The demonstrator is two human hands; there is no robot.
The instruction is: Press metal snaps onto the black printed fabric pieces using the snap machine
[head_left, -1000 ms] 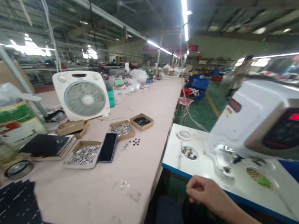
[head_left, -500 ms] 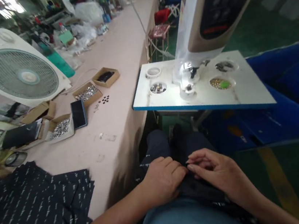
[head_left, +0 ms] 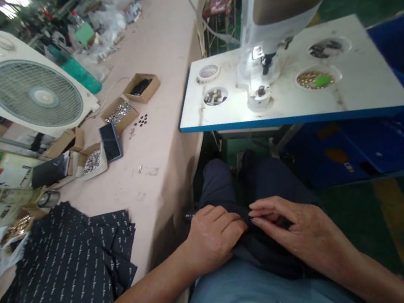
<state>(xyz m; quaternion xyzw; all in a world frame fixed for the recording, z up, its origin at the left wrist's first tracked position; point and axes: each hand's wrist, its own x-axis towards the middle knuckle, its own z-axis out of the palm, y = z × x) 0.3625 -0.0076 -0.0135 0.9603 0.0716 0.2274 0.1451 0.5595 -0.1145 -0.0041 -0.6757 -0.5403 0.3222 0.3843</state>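
Note:
Over my lap, dark cloth [head_left: 265,252] lies across my thighs. My left hand [head_left: 215,234] is closed on this cloth, its fingers curled over and knuckles up. Beside it, my right hand [head_left: 291,221] pinches a small dark metal piece [head_left: 250,218] between thumb and fingertips, just above the cloth. The exact kind of this piece is too small to make out. On the table to my left lies a stack of dark printed fabric pieces [head_left: 72,268].
Ahead stands a fastener press [head_left: 257,79] on a white board [head_left: 234,112] with cups of small metal parts. Boxes of metal fittings [head_left: 118,114], a phone [head_left: 110,141] and a fan [head_left: 38,93] are on the left table. A blue bin [head_left: 339,153] stands at right.
My view has shifted, so the press board sits higher in the picture. Both hands stay close together over the lap, with little movement. The small piece at my right fingertips shows more clearly.

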